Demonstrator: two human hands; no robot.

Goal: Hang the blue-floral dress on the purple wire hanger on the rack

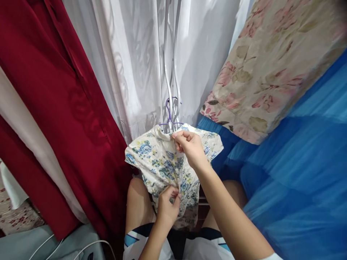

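A small white garment with blue and yellow flowers (159,159) hangs on a purple hanger (168,110) in front of a white curtain (135,65). My right hand (189,144) pinches the garment at its neckline, just under the hanger hook. My left hand (168,204) is closed on the fabric lower down, near the middle front of the garment. My knees show below the cloth.
A dark red curtain (62,108) hangs at the left. A floral pillow (271,65) lies on blue bedding (298,180) at the right. White hangers (170,54) hang behind the garment. White cables (81,247) run over a grey surface at the bottom left.
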